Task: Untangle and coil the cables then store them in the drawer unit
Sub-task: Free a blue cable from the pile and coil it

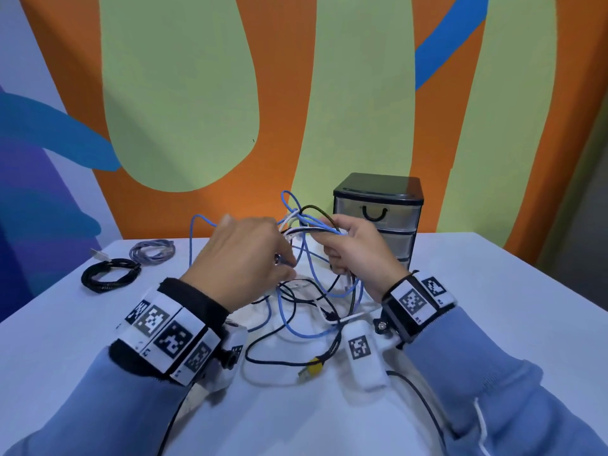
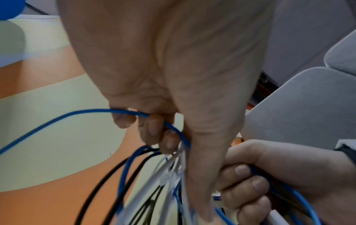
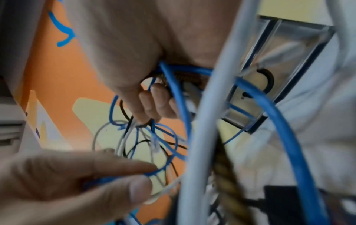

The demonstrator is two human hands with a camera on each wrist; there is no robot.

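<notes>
A tangle of blue, white, black and braided cables point(image 1: 309, 291) is lifted above the white table point(image 1: 493, 307), its lower loops trailing on it. My left hand point(image 1: 243, 258) pinches the blue cable point(image 2: 134, 113) with curled fingers. My right hand point(image 1: 348, 248) grips a bundle of the cables point(image 3: 173, 73), including blue and braided ones. A yellow-tipped plug point(image 1: 312, 366) lies on the table below. The black drawer unit point(image 1: 378, 218) with clear drawers stands behind the right hand; its top drawer is closed.
Two coiled cables lie at the table's left: a black one point(image 1: 108, 274) and a grey one point(image 1: 153, 251). A painted orange and green wall point(image 1: 197, 93) stands close behind the table.
</notes>
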